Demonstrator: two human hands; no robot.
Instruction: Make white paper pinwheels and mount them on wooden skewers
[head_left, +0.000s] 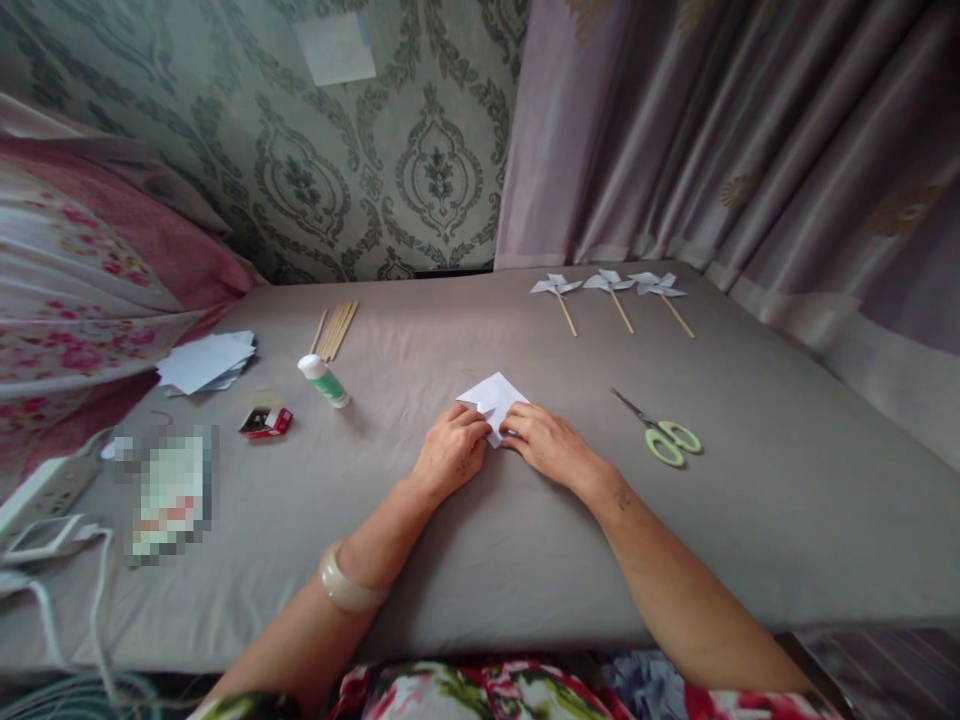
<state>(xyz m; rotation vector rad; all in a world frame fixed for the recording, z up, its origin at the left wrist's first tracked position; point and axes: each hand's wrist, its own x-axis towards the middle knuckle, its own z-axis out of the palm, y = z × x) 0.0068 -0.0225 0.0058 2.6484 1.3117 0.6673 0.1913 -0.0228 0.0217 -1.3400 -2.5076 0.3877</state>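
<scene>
A white sheet of paper (501, 392), partly folded, lies in the middle of the cloth-covered surface. My left hand (454, 446) grips its near left side, fingers bent around a folded flap. On the near right side, my right hand (551, 445) pinches the same paper with its fingers closed. Both hands partly cover the paper's near edge. Scissors with light green handles (673, 443) rest to the right of my right hand, blades pointing away and left. A glue stick (325, 382), white and green, stands to the left of my left hand.
Three paper pinwheels (609, 284) on sticks lie at the back right. Several wooden sticks (339, 330) are at the back left, near a stack of paper (206, 361). A small red box (265, 422) holds dark bits. A power strip (46, 492) with cables sits at the left edge.
</scene>
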